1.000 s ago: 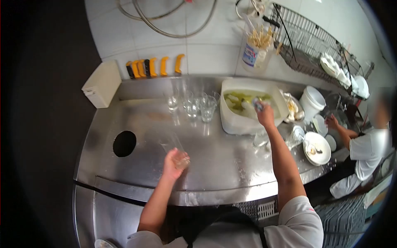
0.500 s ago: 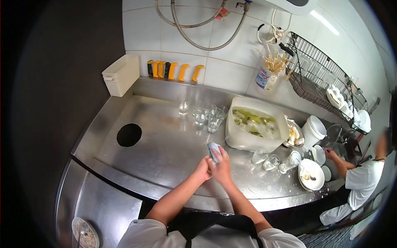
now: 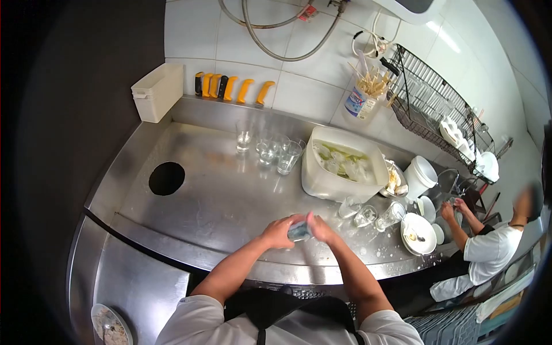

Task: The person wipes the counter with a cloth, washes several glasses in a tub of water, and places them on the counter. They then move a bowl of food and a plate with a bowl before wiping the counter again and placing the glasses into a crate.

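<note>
Over the steel counter, near its front edge, a drinking glass (image 3: 299, 232) lies tilted between my two hands, with a bluish tint showing through it. My left hand (image 3: 277, 232) wraps its fingers round one end. At the other end is my right hand (image 3: 322, 227), closed against the glass; whether it also holds a cloth or pad is hidden. Beyond my hands, several clear glasses (image 3: 288, 157) stand grouped on the counter. To the right, a wet glass (image 3: 365, 216) and others lie beside a white tub (image 3: 339, 187) of greenish water with glasses in it.
A stack of white bowls (image 3: 418, 236) and a white bucket (image 3: 421, 177) stand at right, near a co-worker (image 3: 494, 247) at the sink. A round hole (image 3: 167, 178) opens in the counter at left. Yellow-handled knives (image 3: 230, 89) line the back wall, below hoses.
My hands have moved apart, turning the glass from upright-leaning to sideways between them. The view has shifted slightly. The co-worker's hands have come together over the sink.
</note>
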`<state>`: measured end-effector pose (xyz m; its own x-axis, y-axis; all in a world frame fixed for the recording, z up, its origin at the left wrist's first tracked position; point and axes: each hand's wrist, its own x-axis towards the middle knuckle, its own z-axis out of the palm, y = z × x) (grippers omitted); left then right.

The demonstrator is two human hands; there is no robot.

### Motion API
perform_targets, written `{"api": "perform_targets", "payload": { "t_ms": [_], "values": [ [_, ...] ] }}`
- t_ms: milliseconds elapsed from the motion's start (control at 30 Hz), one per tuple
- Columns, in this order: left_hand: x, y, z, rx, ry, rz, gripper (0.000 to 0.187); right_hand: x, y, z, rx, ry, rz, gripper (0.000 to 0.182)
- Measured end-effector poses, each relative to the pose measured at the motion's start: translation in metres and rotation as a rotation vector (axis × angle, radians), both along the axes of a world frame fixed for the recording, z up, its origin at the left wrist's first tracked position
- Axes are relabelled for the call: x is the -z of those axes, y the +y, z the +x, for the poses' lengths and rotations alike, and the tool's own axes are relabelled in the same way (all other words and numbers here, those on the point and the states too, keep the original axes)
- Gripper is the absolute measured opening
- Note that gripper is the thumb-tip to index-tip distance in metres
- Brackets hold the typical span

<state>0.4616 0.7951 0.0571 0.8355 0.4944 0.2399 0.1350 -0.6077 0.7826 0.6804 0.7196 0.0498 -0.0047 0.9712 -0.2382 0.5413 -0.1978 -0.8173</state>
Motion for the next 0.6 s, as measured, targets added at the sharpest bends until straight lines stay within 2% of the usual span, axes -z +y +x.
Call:
{"api": "perform_targets", "payload": {
  "t_ms": [100, 200, 233, 333, 433, 533, 600],
  "values": [
    [0.000, 0.026, -0.016, 0.158, 0.188, -0.051, 0.086, -0.031, -0.043, -0.040, -0.446, -0.545, 0.466, 0.070],
    [0.002, 0.011, -0.010, 0.084, 0.198, 0.130, 0.078, -0.022, -0.046, -0.040, -0.452, -0.598, 0.262, 0.074],
    [0.007, 0.010, -0.006, 0.060, 0.140, 0.234, 0.078, -0.016, -0.043, -0.047, -0.279, -0.472, 0.231, 0.074],
    [0.024, 0.001, 0.010, -0.181, 0.096, 0.413, 0.079, -0.022, -0.008, -0.060, 0.694, 0.177, -0.229, 0.079],
    [0.020, 0.000, 0.018, -0.264, 0.090, 0.344, 0.080, -0.018, 0.004, -0.056, 0.698, -0.179, 0.145, 0.075],
    [0.003, 0.006, 0.018, -0.120, 0.044, -0.016, 0.080, -0.034, -0.006, -0.035, 0.226, -0.511, 0.369, 0.072],
    [0.009, 0.010, 0.030, -0.098, 0.016, 0.078, 0.082, -0.040, -0.002, -0.044, 0.275, -0.403, 0.248, 0.071]
  ]
}}
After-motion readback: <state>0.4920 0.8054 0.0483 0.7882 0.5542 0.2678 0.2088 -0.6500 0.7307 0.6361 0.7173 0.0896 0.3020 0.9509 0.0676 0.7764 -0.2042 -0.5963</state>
